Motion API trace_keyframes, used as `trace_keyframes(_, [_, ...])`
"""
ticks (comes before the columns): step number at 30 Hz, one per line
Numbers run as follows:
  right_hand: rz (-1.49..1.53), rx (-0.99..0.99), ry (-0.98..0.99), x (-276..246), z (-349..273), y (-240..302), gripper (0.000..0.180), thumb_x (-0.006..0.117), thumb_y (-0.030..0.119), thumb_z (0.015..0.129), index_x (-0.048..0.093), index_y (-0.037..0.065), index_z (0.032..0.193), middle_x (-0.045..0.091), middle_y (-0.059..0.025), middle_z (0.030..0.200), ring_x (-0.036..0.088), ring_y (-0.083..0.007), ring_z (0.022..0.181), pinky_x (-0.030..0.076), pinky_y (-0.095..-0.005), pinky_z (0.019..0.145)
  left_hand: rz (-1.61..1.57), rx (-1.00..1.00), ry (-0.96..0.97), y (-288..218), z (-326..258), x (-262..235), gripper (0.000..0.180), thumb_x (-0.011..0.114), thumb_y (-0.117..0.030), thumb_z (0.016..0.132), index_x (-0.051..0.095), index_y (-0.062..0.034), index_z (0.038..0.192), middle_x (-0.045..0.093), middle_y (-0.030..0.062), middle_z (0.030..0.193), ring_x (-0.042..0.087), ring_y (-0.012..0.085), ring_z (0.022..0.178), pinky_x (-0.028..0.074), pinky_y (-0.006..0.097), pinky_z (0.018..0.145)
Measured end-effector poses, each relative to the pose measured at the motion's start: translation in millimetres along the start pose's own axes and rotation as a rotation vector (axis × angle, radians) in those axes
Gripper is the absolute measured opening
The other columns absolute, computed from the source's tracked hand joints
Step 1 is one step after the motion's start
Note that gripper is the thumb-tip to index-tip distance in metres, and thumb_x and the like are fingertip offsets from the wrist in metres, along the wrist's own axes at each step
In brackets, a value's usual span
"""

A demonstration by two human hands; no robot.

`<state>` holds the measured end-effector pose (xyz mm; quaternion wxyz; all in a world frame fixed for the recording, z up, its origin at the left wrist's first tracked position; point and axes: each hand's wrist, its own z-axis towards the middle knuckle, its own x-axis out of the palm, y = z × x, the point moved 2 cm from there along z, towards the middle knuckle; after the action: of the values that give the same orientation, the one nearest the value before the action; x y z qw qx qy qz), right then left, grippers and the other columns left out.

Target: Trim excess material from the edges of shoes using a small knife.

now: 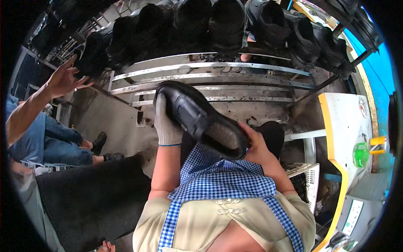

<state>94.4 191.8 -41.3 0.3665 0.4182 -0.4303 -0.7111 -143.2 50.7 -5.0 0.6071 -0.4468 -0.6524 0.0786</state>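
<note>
At the far left, another person's bare hand (63, 80) was raised with its fingers spread, holding nothing, close to the nearest of the dark shoes on the rack above. Below that arm, the same co-worker's blue denim jeans (58, 145) and a small black shoe (99, 142) on the foot showed above the grey floor.

Toward the middle, the person's left hand (166, 126), in a white knitted glove with a blue cuff edge, was closed around the toe end of a glossy black leather shoe (197, 119). The shoe lay tilted, its toe up and to the left, its open mouth with a grey lining facing down to the right, held over the person's lap just above a blue-and-white checked apron (218, 178). Behind it ran a rack of dull silver metal bars (210, 77), scuffed and dusted with dark crumbs, and along the rack's top stood a row of black shoes (226, 23) on upright forms.

The bare right hand (254, 143) gripped the heel end of the held shoe, fingers curled around its rim. Farther right stood a white machine panel edged in yellow (342, 126), with a green translucent button (360, 154) near its right side.
</note>
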Motion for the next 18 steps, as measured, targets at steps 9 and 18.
trace_keyframes(9, [0.898,0.211,-0.110,-29,-4,-35,0.099,0.089,0.000,0.054,0.043,0.002,0.142,0.052,-0.0117,0.140,0.048,-0.0262,0.131,0.038,-0.0419,0.110,-0.006,0.136,0.523,-19,-12,-4,0.068,0.060,-0.030,0.091,0.030,-0.0062,0.148,0.050,0.0176,0.139,0.049,0.0318,0.129,0.041,0.044,0.108])
trace_keyframes(18, [0.560,0.978,-0.258,-28,-44,-38,0.085,0.081,-0.005,0.056,0.051,0.007,0.134,0.067,-0.0112,0.110,0.062,-0.0177,0.089,0.050,-0.0352,0.078,-0.024,0.148,0.493,-15,-13,13,0.064,0.063,-0.025,0.082,0.040,-0.0102,0.141,0.052,0.0176,0.136,0.052,0.0327,0.123,0.043,0.046,0.106])
